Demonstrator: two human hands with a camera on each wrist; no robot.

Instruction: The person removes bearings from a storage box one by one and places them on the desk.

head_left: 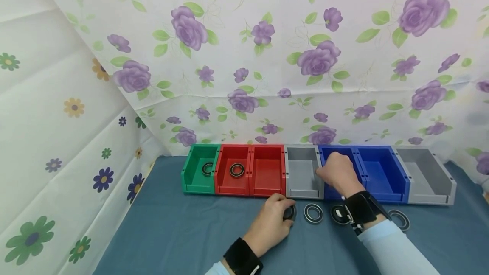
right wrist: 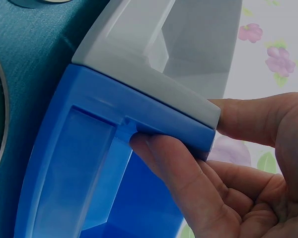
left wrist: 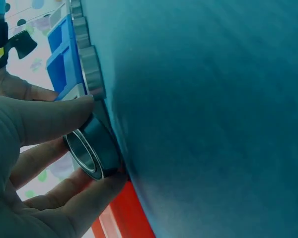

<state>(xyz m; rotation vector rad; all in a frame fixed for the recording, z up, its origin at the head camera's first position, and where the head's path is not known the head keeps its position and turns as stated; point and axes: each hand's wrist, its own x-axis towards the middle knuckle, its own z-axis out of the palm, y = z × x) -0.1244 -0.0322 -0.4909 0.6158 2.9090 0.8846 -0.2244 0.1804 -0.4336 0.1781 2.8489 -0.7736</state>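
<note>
My left hand pinches a ball bearing between thumb and fingers, low over the cloth in front of the red bins. The bearing stands on edge in the left wrist view. With thumb and fingers, my right hand grips the joined side walls of the middle gray bin and the blue bin beside it. Its index fingertip lies inside the blue bin, while the thumb is on the gray side. Several more bearings lie flat in front of the bins, among them one bearing between my hands.
The bins form one row along the floral backdrop. A green bin at the left end and the red bin beside it each contain a bearing. Farther right are another blue bin and a gray bin.
</note>
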